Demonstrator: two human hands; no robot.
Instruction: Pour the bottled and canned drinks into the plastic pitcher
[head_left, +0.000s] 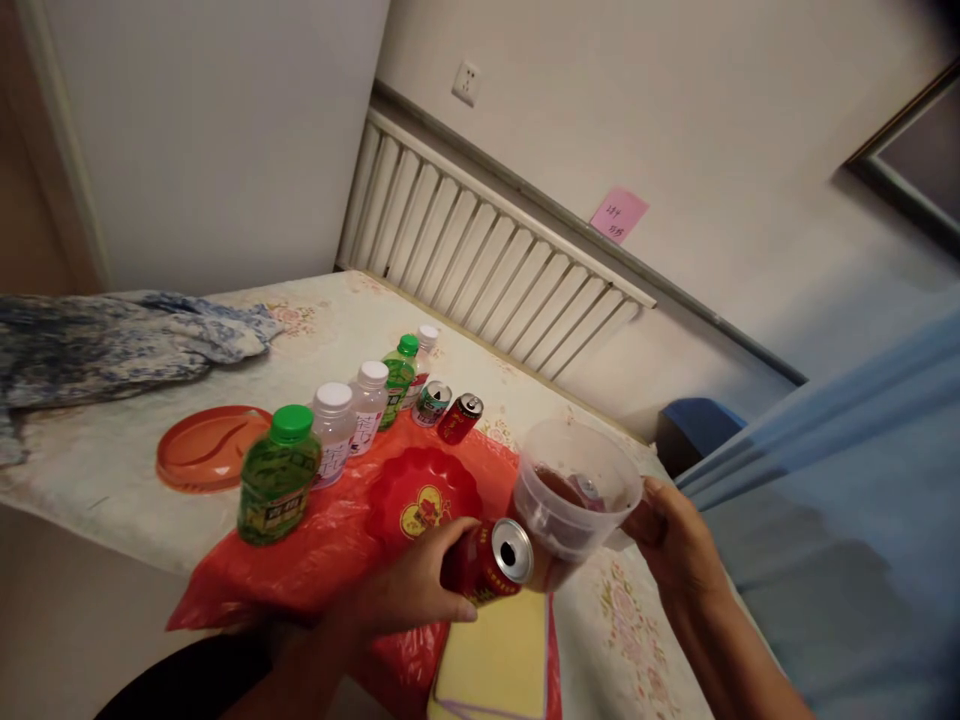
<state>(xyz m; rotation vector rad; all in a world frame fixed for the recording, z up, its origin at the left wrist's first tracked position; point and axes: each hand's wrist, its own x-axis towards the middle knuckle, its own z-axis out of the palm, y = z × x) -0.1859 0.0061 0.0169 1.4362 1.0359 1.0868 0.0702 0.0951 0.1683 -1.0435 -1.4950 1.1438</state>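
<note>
My left hand (pixel 420 585) is wrapped round a red drink can (pixel 487 565), whose opened top tilts toward me and to the right. Right beside it, my right hand (pixel 671 540) grips a clear plastic pitcher (pixel 574 500) at its handle side. Dark brown liquid (pixel 559 490) shows inside the pitcher. Beyond my left hand lies a red scalloped plate (pixel 386 500) with a yellow emblem, on a red plastic sheet (pixel 300 575). Under the can and pitcher is a yellow pad or cloth (pixel 495 660) with a purple edge.
Left of the plate stand a large green-capped bottle (pixel 277 485), white-capped bottles (pixel 334 440) and another green-capped bottle (pixel 401 375). Behind it are a green can (pixel 433 403) and a second red can (pixel 460 418). An orange lid (pixel 210 450) and patterned cloth (pixel 135 340) lie farther left. A radiator (pixel 480 250) lines the wall.
</note>
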